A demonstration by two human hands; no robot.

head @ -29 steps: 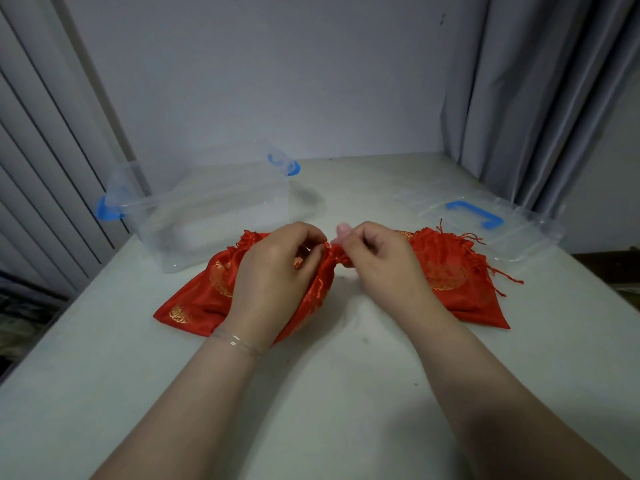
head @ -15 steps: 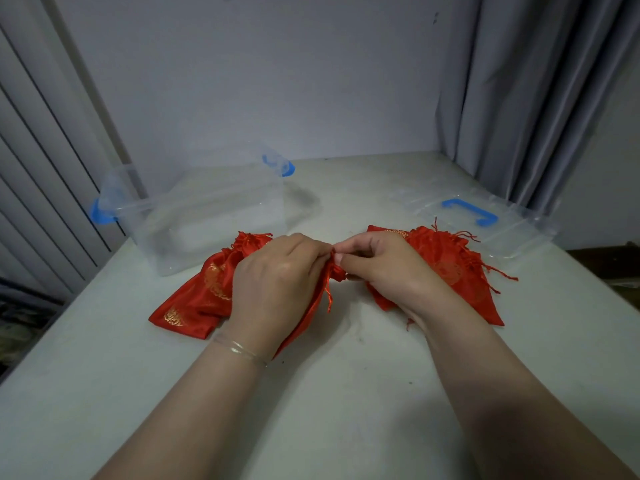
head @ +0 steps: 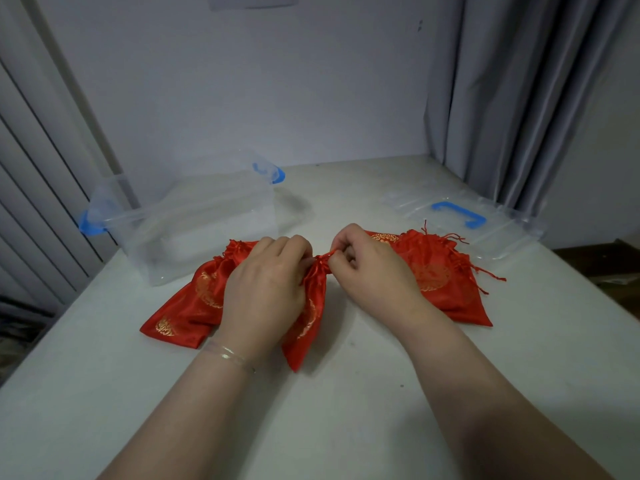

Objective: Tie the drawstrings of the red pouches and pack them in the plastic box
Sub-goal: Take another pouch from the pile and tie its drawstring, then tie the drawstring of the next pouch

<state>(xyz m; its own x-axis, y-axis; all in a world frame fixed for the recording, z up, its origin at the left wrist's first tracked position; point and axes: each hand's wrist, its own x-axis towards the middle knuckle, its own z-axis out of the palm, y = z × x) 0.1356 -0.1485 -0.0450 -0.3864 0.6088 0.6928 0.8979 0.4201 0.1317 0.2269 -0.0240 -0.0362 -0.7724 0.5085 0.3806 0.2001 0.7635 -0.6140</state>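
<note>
Both our hands meet over the gathered neck of a red pouch: our left hand curls around the bunched fabric, our right hand pinches the drawstring at its mouth. That pouch lies on the white surface beneath our left palm. Another red pouch lies flat to the left, and more red pouches sit behind our right hand, tassels trailing. Behind the left pouch stands the open plastic box; its lid rests far right.
</note>
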